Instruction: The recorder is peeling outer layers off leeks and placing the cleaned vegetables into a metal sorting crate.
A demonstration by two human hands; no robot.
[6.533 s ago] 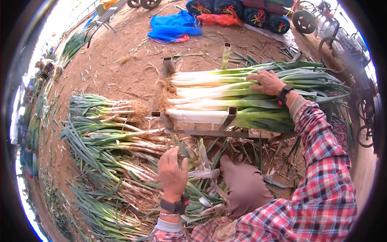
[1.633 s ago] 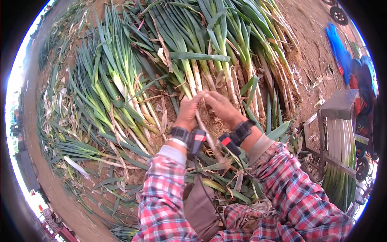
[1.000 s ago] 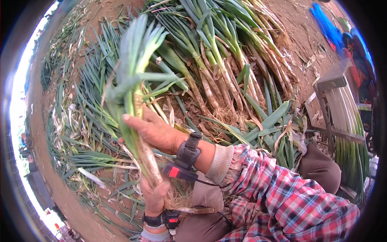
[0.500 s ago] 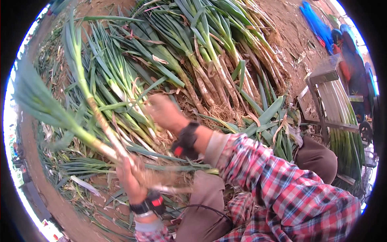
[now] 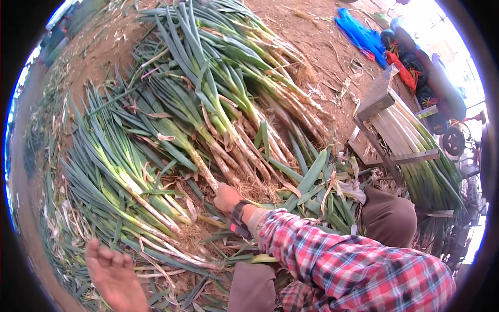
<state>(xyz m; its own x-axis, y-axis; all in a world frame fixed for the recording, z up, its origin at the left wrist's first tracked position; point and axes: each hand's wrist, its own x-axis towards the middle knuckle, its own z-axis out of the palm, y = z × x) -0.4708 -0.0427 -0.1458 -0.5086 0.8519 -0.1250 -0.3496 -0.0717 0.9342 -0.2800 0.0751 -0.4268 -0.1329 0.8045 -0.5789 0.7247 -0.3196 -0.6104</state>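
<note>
I see my two hands: my left hand (image 5: 115, 275), open and empty at the lower edge; my right hand (image 5: 227, 197), down among the leek roots; one dark wristband (image 5: 239, 212) sits on my right wrist; two heaps of unpeeled leeks (image 5: 223, 99) lie on the dirt, far too many stalks to count; one metal rack (image 5: 387, 130) stands at the right, carrying one stack of cleaned leeks (image 5: 421, 166); one blue sheet (image 5: 361, 36) lies crumpled beyond it; one small wheel (image 5: 454, 140) shows near the rack.

Bright daylight, maybe blown-out rim, fisheye.
</note>
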